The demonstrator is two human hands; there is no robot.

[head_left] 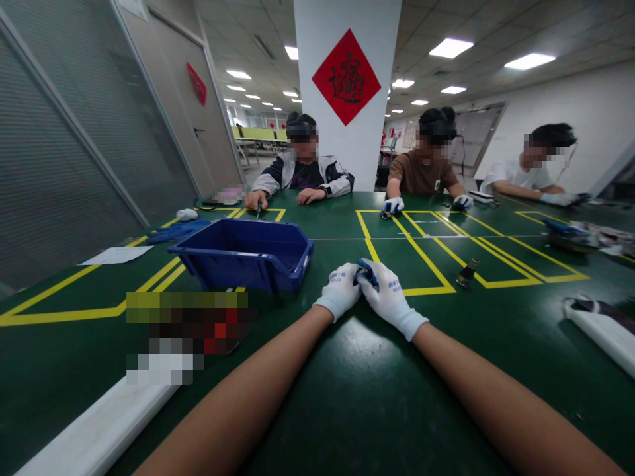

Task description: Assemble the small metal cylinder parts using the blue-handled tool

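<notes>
My left hand (342, 289) and my right hand (389, 296) meet above the green table (317, 410), both in white gloves with blue fingertips. The fingers of both are closed together around something small and dark, mostly covered by the gloves, whose kind I cannot make out. To the right of my right hand, a small dark cylindrical piece with a brass-coloured band (467, 272) leans or stands on the table. A blue plastic bin (243, 258) is to the left of my left hand, and no contents show over its near wall.
Yellow tape lines (426, 291) mark rectangles on the table. Left lie a white sheet (116, 255), blue cloth or gloves (178, 230) and a long white bar (104, 423); another white bar (602, 330) lies right. Three people sit across, one gripping a screwdriver-like tool (258, 210).
</notes>
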